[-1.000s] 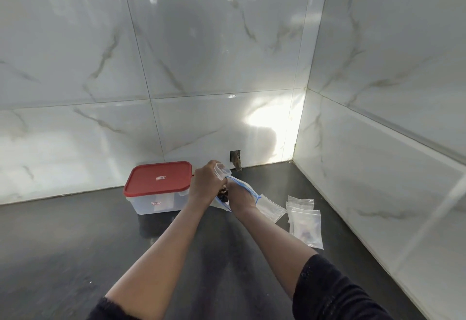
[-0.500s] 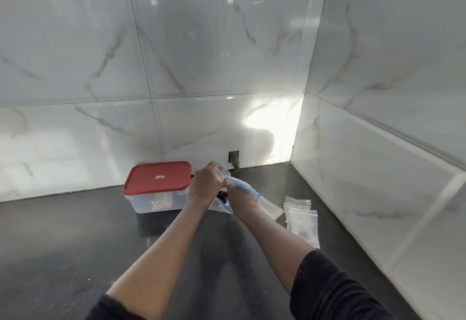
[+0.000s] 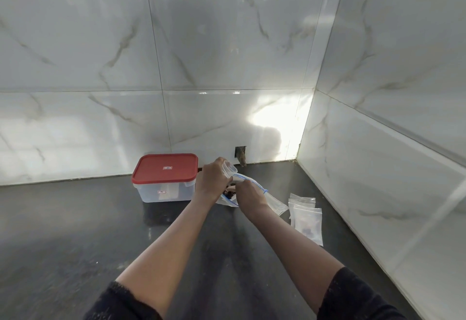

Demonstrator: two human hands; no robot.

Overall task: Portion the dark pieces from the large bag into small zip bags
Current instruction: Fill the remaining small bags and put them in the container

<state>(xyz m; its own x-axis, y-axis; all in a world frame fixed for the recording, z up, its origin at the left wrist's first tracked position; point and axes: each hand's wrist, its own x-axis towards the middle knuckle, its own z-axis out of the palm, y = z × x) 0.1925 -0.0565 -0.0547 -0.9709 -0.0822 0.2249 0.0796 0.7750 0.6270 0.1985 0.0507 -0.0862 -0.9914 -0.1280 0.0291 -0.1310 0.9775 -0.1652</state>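
A red-lidded container (image 3: 165,178) stands left on the dark worktop (image 3: 75,231). Beside it, the left hand (image 3: 211,182) curls round a small zip bag (image 3: 230,169), while the right hand (image 3: 249,196) grips the large bag (image 3: 273,203) at its blue-edged mouth, dark pieces (image 3: 229,193) showing between the hands. Spare small bags (image 3: 306,216) lie rightmost.

Large bag (image 3: 273,202), clear with a blue zip strip, is lying on the dark bench (image 3: 100,231), its mouth end lifted where my right grip (image 3: 249,196) is pinching the rim. Dark pieces (image 3: 230,193) are clumping inside near that mouth. One clear small zip bag (image 3: 230,168) is sticking up from my left grip (image 3: 211,183), just above the mouth. More small zip bags (image 3: 303,212) are lying flat, overlapping, near the large bag's right; the front one is showing dark bits.
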